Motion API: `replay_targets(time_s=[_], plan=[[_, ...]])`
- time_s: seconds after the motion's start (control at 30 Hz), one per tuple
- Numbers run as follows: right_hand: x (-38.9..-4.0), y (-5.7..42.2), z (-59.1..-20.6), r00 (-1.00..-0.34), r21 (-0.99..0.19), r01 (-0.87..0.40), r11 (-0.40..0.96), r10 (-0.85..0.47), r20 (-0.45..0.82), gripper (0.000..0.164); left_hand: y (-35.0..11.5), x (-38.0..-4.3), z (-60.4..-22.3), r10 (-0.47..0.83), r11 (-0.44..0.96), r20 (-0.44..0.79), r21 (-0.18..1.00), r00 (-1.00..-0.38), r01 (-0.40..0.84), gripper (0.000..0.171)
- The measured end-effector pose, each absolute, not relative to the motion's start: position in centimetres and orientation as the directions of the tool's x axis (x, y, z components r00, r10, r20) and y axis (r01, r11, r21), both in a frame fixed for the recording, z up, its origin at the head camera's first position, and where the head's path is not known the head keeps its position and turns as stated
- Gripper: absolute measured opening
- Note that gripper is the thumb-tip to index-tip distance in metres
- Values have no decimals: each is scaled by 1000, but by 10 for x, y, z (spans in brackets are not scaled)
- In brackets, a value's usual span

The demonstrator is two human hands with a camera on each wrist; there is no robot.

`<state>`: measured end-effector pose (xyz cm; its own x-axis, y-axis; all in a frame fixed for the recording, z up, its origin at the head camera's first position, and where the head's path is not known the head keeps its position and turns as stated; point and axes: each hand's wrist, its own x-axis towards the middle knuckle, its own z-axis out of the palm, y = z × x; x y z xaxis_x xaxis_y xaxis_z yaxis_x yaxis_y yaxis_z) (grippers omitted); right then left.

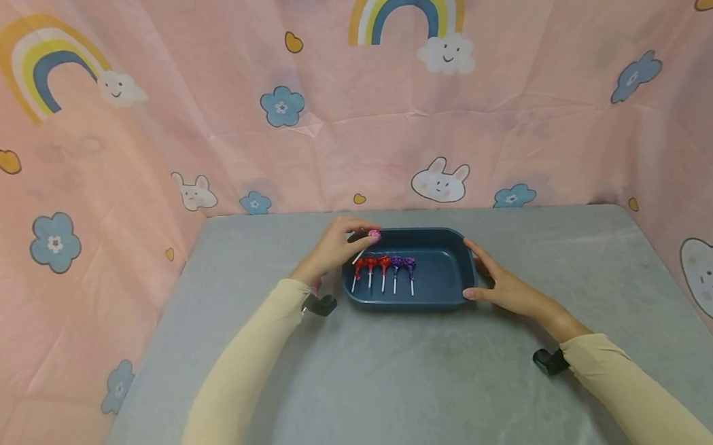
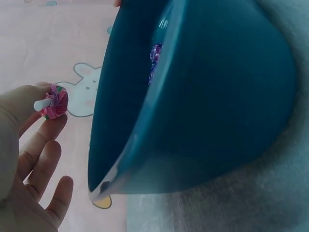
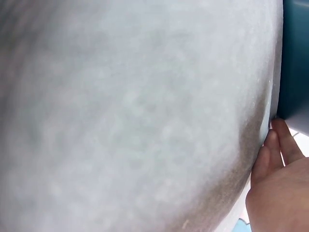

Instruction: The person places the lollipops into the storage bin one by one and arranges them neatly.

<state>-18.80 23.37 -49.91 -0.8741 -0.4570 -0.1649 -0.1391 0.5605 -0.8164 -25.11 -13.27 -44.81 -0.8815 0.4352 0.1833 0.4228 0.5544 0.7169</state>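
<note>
"Right hand?"
"Bracing the right end of the tray, fingers spread, gripping nothing. Five lollipops are lying inside."
"Left hand?"
"Pinching a pink lollipop above the tray's far-left corner, other fingers loose. Probably placing; next move's calling for lowering, releasing."

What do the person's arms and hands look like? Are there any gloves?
No gloves: the left hand and right hand are bare. Both arms have plain, pale yellow long sleeves, ending near the wrists. A small dark gadget shows beside each cuff.
</note>
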Motion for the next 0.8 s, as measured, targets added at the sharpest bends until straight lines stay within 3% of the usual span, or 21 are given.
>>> replay_targets(time_s=[0.43,0.8], plan=[[-189,234,-500,-874,-816,-143,561,-458,-162,101,-115,-256,-450,487,581,188,660,-853,477,32],[-189,234,-500,-874,-812,-142,566,-457,-166,101,-101,-257,-456,523,539,167,695,-836,476,31]])
